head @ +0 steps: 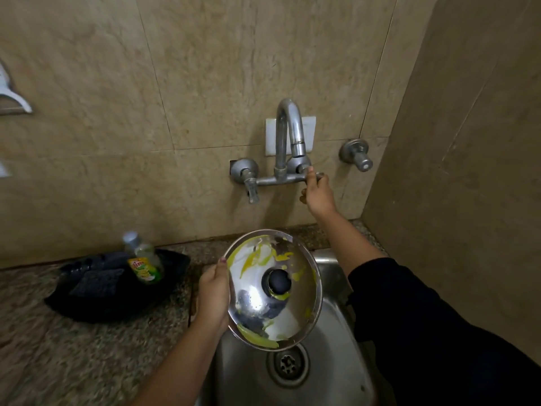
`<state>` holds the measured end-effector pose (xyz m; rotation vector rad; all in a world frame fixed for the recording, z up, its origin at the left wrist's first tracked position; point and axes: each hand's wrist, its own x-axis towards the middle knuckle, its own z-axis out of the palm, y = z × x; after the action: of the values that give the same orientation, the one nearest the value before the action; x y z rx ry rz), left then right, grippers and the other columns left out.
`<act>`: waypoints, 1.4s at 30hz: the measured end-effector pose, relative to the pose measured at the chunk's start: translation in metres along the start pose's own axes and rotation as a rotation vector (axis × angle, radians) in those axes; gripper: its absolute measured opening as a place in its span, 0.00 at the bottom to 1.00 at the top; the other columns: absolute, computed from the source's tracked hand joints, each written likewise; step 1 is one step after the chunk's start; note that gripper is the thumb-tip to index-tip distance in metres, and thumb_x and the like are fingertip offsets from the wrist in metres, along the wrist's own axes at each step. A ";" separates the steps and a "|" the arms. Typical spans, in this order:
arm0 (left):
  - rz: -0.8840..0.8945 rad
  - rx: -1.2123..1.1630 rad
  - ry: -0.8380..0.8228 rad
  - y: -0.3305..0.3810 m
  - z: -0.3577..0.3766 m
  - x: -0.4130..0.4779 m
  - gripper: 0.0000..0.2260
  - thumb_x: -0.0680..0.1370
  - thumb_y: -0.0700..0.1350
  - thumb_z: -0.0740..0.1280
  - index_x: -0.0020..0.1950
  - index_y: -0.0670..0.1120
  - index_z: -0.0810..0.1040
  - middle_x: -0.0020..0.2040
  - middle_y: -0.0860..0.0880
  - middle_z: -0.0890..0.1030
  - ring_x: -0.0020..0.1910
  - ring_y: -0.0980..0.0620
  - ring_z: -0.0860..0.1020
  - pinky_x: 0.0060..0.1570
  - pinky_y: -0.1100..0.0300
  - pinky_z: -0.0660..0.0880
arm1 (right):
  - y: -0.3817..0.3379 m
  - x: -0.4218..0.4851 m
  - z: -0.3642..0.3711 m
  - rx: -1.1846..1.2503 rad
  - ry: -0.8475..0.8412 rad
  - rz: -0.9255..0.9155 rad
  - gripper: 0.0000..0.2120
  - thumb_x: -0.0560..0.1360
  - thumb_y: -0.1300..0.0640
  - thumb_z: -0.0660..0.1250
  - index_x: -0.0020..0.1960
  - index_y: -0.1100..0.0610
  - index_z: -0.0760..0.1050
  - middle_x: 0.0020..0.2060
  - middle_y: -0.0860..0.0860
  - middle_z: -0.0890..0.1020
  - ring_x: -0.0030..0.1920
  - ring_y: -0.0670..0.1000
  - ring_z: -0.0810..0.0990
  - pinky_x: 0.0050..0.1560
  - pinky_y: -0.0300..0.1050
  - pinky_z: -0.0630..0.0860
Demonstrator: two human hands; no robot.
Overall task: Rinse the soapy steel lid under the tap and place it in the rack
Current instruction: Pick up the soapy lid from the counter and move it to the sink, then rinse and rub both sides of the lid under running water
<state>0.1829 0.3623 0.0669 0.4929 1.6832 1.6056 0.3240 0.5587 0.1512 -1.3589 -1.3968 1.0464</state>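
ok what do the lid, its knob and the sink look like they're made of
Lid: polished steel, mirror reflections under yellow-green smears.
Knob: matte black, probably plastic, with no shine.
Sink: brushed-looking stainless steel, with soft grey sheen.

This is a home kitchen's washing-up corner. A steel sink [330, 373] with a drain [288, 365] is set into a speckled stone counter [58, 347], and a curved tap [288, 133] with knobs comes out of the beige tiled wall [146, 112] at the far side. On the counter to the left, a black tray [117, 303] holds a dish soap bottle [143, 259] and a scrub pad [96, 282].
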 end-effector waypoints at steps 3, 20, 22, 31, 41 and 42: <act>-0.008 -0.008 -0.008 -0.003 0.001 -0.002 0.15 0.81 0.49 0.60 0.47 0.40 0.80 0.44 0.40 0.83 0.44 0.42 0.81 0.50 0.49 0.77 | -0.001 0.004 0.002 0.088 0.015 0.050 0.24 0.80 0.40 0.49 0.64 0.58 0.66 0.47 0.56 0.77 0.52 0.59 0.79 0.59 0.60 0.75; 0.006 -0.103 -0.030 -0.011 0.002 -0.001 0.15 0.81 0.47 0.60 0.40 0.44 0.81 0.32 0.50 0.85 0.36 0.49 0.82 0.39 0.58 0.77 | 0.052 -0.053 -0.009 -0.117 -0.105 0.085 0.27 0.80 0.51 0.59 0.75 0.57 0.56 0.71 0.59 0.69 0.66 0.57 0.71 0.64 0.49 0.67; 0.006 -0.098 -0.031 -0.014 0.005 0.003 0.15 0.81 0.47 0.60 0.40 0.44 0.81 0.31 0.51 0.85 0.33 0.53 0.82 0.36 0.60 0.76 | 0.079 -0.073 -0.009 -0.406 -0.193 0.006 0.25 0.81 0.51 0.58 0.74 0.59 0.59 0.71 0.60 0.68 0.70 0.59 0.67 0.68 0.51 0.65; 0.065 -0.044 -0.095 -0.012 0.013 0.026 0.13 0.79 0.46 0.64 0.41 0.44 0.84 0.38 0.47 0.86 0.39 0.50 0.84 0.40 0.59 0.76 | 0.085 -0.078 -0.017 -0.900 -0.615 -0.919 0.25 0.82 0.44 0.45 0.77 0.41 0.40 0.77 0.41 0.44 0.76 0.41 0.37 0.73 0.39 0.34; 0.150 -0.032 -0.075 -0.003 0.021 0.032 0.13 0.79 0.48 0.64 0.41 0.45 0.84 0.38 0.48 0.86 0.37 0.53 0.83 0.37 0.61 0.77 | 0.076 -0.059 0.001 -0.745 -0.534 -0.911 0.20 0.82 0.46 0.49 0.73 0.38 0.58 0.77 0.41 0.52 0.77 0.43 0.45 0.72 0.40 0.41; 0.161 -0.049 -0.061 -0.003 0.020 0.031 0.14 0.79 0.48 0.64 0.39 0.45 0.83 0.36 0.49 0.86 0.35 0.53 0.82 0.36 0.62 0.77 | 0.079 -0.055 0.000 -0.703 -0.475 -0.869 0.20 0.82 0.47 0.50 0.73 0.41 0.60 0.77 0.45 0.57 0.77 0.46 0.50 0.73 0.42 0.46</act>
<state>0.1775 0.3977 0.0579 0.6606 1.5884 1.7243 0.3425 0.5066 0.0718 -0.7525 -2.5471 0.2754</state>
